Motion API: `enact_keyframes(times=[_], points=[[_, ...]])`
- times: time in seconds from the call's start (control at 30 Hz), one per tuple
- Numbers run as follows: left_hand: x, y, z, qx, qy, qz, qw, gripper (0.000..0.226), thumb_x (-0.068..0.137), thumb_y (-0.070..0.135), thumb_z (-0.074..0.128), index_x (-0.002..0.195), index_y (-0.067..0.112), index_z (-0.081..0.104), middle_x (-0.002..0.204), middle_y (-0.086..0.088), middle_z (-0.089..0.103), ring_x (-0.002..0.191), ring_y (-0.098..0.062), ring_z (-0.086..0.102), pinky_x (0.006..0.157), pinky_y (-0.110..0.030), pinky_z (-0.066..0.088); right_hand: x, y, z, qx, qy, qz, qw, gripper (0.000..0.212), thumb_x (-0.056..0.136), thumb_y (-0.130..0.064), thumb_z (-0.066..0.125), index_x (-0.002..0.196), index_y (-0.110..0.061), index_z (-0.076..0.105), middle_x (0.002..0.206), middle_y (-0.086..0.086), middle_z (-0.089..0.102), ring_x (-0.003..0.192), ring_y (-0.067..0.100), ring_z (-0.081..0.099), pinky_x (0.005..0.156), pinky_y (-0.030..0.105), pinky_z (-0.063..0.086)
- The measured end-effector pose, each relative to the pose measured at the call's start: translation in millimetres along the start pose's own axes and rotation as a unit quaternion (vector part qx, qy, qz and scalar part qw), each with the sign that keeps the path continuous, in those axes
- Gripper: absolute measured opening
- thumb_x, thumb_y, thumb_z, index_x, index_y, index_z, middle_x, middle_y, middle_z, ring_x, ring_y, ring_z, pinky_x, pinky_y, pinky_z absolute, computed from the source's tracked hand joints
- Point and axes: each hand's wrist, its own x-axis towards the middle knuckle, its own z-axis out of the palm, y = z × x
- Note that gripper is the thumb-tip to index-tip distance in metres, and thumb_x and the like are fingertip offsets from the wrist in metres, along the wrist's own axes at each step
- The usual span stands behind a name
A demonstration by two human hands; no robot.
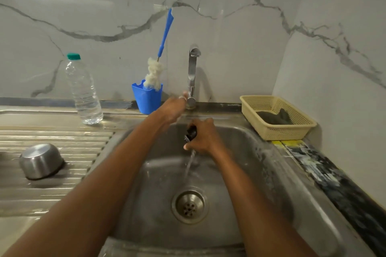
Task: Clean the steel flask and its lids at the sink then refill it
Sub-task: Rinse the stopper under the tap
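Sink [263,173]: steel basin, water stream [189,165] falling toward drain [190,205]. Right hand [203,139] over basin, fingers curled round black lid [191,132], lid under stream. Left hand [172,109] at tap [192,75] base, fingertips by lever; blurred, grasp cannot be told. Steel cup [40,160] mouth-down on drainboard [62,137], left of basin. Plastic bottle [83,91], blue holder [147,99] with brush [154,73], beige basket [277,131] holding dark cloth [273,118] along back edge.
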Motion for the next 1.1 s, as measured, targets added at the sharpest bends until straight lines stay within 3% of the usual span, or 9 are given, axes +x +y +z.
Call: enact_keyframes(times=[0.17, 0.33, 0.53, 0.7, 0.83, 0.87, 0.93, 1.0, 1.1], points=[[-58.3, -26.8, -9.8, 0.194, -0.031, 0.058, 0.979, 0.031, 0.107, 0.027, 0.046, 0.108, 0.011, 0.072, 0.112, -0.006, 0.067, 0.103, -0.018, 0.057, 0.087, -0.028, 0.038, -1.6, -3.6, 4.0, -0.066, -0.035, 0.001, 0.997, 0.06, 0.063, -0.028, 0.096, 0.108, -0.024, 0.056, 0.122, 0.005, 0.049, 0.09, 0.018, 0.052, 0.077, 0.029, 0.046], [-96.4, -54.8, -5.8, 0.36, -0.112, 0.029, 0.926, 0.031, 0.104, 0.034, 0.049, 0.111, 0.017, 0.072, 0.116, -0.006, 0.07, 0.106, -0.025, 0.063, 0.097, -0.04, 0.05, -22.6, -5.2, 6.8, -0.131, -0.197, 0.067, 0.969, 0.057, 0.075, -0.035, 0.089, 0.116, -0.018, 0.052, 0.107, 0.005, 0.065, 0.087, 0.021, 0.066, 0.076, 0.04, 0.06], [-96.4, -73.8, 4.3, 0.462, -0.1, 0.02, 0.881, 0.037, 0.097, 0.043, 0.048, 0.125, 0.029, 0.068, 0.129, -0.005, 0.065, 0.116, -0.03, 0.063, 0.098, -0.047, 0.052, -18.6, -12.1, -0.1, -0.012, -0.004, -0.013, 1.0, 0.036, 0.077, -0.029, 0.087, 0.101, -0.019, 0.062, 0.099, 0.004, 0.067, 0.085, 0.021, 0.065, 0.066, 0.03, 0.053], [-89.5, -78.7, 1.3, 0.512, -0.117, 0.004, 0.851, 0.043, 0.101, 0.044, 0.048, 0.138, 0.026, 0.06, 0.138, -0.008, 0.06, 0.124, -0.031, 0.059, 0.103, -0.046, 0.049, -22.3, -7.5, 0.4, -0.123, -0.141, 0.051, 0.981, 0.037, 0.077, -0.031, 0.088, 0.103, -0.017, 0.066, 0.09, 0.004, 0.07, 0.068, 0.018, 0.071, 0.06, 0.031, 0.059], [-87.8, -83.8, 1.5, 0.517, -0.185, -0.026, 0.835, 0.045, 0.102, 0.039, 0.049, 0.144, 0.025, 0.055, 0.15, -0.008, 0.052, 0.133, -0.031, 0.053, 0.112, -0.046, 0.044, -13.2, -19.8, -14.0, 0.12, 0.063, 0.05, 0.99, 0.037, 0.077, -0.036, 0.087, 0.099, -0.016, 0.064, 0.086, 0.004, 0.07, 0.062, 0.018, 0.07, 0.064, 0.036, 0.062], [-87.7, -84.0, 2.2, 0.521, -0.194, -0.031, 0.83, 0.047, 0.102, 0.039, 0.049, 0.146, 0.024, 0.053, 0.152, -0.008, 0.05, 0.135, -0.031, 0.051, 0.113, -0.046, 0.042, -14.6, -19.2, -10.6, 0.141, 0.034, 0.063, 0.987, 0.035, 0.079, -0.034, 0.086, 0.099, -0.014, 0.065, 0.086, 0.008, 0.072, 0.061, 0.018, 0.07, 0.065, 0.037, 0.062], [-89.0, -84.9, 4.1, 0.533, -0.208, -0.037, 0.819, 0.049, 0.103, 0.04, 0.048, 0.149, 0.022, 0.051, 0.155, -0.008, 0.047, 0.138, -0.031, 0.048, 0.114, -0.045, 0.04, -24.5, -7.6, 3.8, -0.037, -0.131, 0.098, 0.986, 0.031, 0.081, -0.03, 0.085, 0.1, -0.01, 0.07, 0.085, 0.009, 0.074, 0.067, 0.017, 0.071, 0.065, 0.033, 0.062], [-88.4, -85.9, 4.2, 0.539, -0.215, -0.041, 0.813, 0.05, 0.104, 0.04, 0.047, 0.15, 0.02, 0.05, 0.156, -0.008, 0.046, 0.139, -0.031, 0.047, 0.115, -0.044, 0.04, -26.6, -0.2, 3.2, -0.131, -0.18, 0.101, 0.97, 0.027, 0.08, -0.028, 0.086, 0.096, -0.011, 0.073, 0.083, 0.005, 0.074, 0.069, 0.015, 0.072, 0.061, 0.028, 0.06], [-86.0, -87.2, 3.8, 0.537, -0.223, -0.043, 0.812, 0.049, 0.105, 0.039, 0.046, 0.149, 0.018, 0.05, 0.156, -0.007, 0.045, 0.139, -0.03, 0.047, 0.116, -0.044, 0.039, -14.9, -10.7, -20.0, 0.179, -0.035, 0.074, 0.981, 0.03, 0.08, -0.027, 0.086, 0.097, -0.01, 0.067, 0.076, 0.003, 0.068, 0.056, 0.013, 0.063, 0.049, 0.023, 0.051]])
